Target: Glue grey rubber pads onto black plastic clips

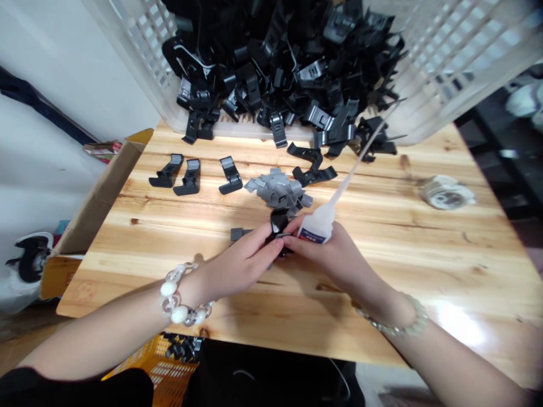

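My left hand [240, 263] and my right hand [326, 254] meet over the wooden table [424, 249], both pinching one black plastic clip [279, 223]. The right hand also holds a small white glue bottle [318, 225] whose long thin nozzle points up and to the right. Just beyond the hands lies a heap of small grey pads [278, 189]. One grey pad [238, 233] lies by the left fingertips. Three black clips [193, 175] stand in a row at the left.
A large white slatted basket [441, 62] lies tipped at the table's far edge, spilling many black clips [288, 68]. A tape roll [445, 193] sits at the right. A cardboard box [91, 212] stands off the left edge, a yellow crate [165, 370] below.
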`<state>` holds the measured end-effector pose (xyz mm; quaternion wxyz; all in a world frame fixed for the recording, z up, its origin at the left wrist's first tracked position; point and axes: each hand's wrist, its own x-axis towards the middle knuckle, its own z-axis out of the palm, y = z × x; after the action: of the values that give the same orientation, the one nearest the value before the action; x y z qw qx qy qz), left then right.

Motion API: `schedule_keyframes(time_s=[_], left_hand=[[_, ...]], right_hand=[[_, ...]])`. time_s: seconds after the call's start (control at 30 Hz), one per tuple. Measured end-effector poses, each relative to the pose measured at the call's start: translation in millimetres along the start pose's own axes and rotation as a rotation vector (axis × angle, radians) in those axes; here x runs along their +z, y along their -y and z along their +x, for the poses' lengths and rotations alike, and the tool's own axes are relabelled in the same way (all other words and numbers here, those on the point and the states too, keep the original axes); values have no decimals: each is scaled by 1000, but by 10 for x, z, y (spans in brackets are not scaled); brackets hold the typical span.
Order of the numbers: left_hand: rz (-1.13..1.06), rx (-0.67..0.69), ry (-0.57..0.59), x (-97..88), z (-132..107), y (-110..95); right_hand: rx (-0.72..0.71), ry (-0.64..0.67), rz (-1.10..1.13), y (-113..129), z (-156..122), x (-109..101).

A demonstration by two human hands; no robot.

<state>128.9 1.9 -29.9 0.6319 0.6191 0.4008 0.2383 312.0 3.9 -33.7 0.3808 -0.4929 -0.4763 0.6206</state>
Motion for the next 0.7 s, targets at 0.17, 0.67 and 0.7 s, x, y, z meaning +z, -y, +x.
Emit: schedule_keyframes(time_s=[0.17, 0.67, 0.7], left_hand=[[-109, -157, -27, -33, 48, -95], [-234, -305, -111, -255, 153, -204], [-244, -305, -121, -265, 161, -203]], right_hand=[[-4, -28, 164, -5, 37, -122], [-222, -218, 128, 250, 167, -794], [-260, -254, 153, 259, 173, -821]])
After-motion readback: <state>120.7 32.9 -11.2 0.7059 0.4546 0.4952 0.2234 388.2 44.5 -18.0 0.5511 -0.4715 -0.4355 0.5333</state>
